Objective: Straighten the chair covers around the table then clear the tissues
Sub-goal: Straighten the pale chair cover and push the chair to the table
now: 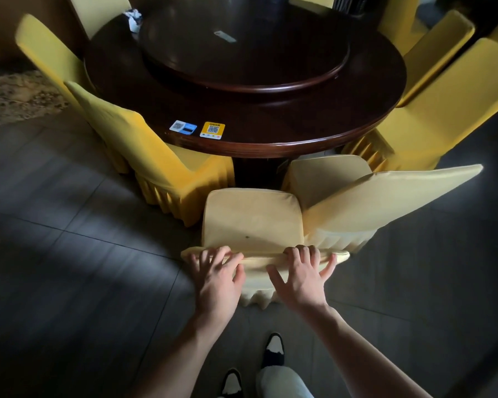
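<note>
A pale yellow covered chair [252, 219] stands right in front of me, facing the round dark table [270, 133]. My left hand [217, 278] rests on the left part of the chair's backrest top, fingers spread over the cover. My right hand [299, 275] holds the right part of the backrest top, with its fingertips curled over the edge of the cover and the thumb spread out. Crumpled tissues [134, 18] lie on the table's far left edge.
More yellow covered chairs ring the table: one close on my right [385, 202], one at left [144, 147], others behind. A raised turntable [242, 47] sits mid-table. Two QR code cards [197, 128] lie near the front rim. My shoes [273, 351] stand on the dark tiled floor.
</note>
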